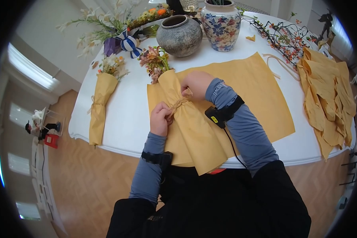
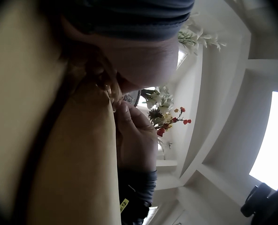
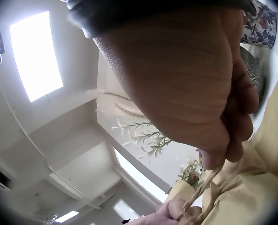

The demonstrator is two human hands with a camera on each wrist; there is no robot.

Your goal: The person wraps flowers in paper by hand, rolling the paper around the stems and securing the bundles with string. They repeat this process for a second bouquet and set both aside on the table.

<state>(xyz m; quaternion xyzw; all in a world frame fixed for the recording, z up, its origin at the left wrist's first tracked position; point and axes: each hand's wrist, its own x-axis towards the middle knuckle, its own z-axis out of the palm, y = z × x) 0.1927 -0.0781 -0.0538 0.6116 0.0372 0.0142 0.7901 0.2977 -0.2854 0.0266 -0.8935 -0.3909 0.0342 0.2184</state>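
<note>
A bouquet wrapped in tan kraft paper lies on a larger paper sheet, its pinkish flowers poking out at the far end. Twine goes round its narrow waist. My left hand pinches the twine at the left side of the waist. On the other side, my right hand has its fingers curled and grips a twine end. In the right wrist view, the twine runs from the right fingertips down to the left hand. The left palm hides part of the twine in the left wrist view.
A second wrapped bouquet lies at the left. Behind stand a grey pot and a floral vase. Flat paper spreads under the work. Crumpled paper, loose twine and blossom branches lie at the right.
</note>
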